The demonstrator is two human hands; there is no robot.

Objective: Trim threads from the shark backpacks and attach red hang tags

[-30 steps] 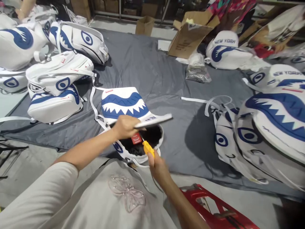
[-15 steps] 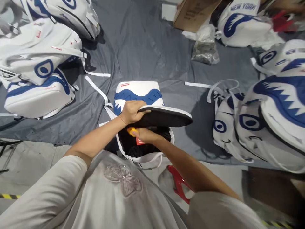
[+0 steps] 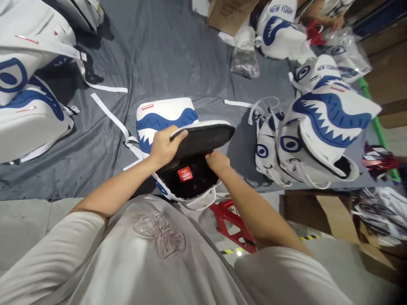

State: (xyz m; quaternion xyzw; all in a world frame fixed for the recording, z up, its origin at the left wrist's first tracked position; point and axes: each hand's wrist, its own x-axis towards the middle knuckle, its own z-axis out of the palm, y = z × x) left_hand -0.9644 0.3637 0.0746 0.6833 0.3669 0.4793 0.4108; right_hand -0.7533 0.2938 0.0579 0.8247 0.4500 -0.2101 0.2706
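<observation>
A white backpack with a blue shark-mouth pattern lies unzipped in front of me, its black lining showing. My left hand grips the left edge of its raised front flap, thumb on the black inner side. My right hand is closed at the right side of the opening, just under the flap. Its fingertips are partly hidden against the dark lining, and I cannot make out what they hold. A red label shows inside the backpack.
More white and blue backpacks stand at the left and right on the grey cloth. A cardboard box and a plastic bag lie at the back. A red stool stands below the table edge.
My right hand has moved from the middle of the opening to its right side, and the yellow tool in it no longer shows. The red label is uncovered. The view has turned right.
</observation>
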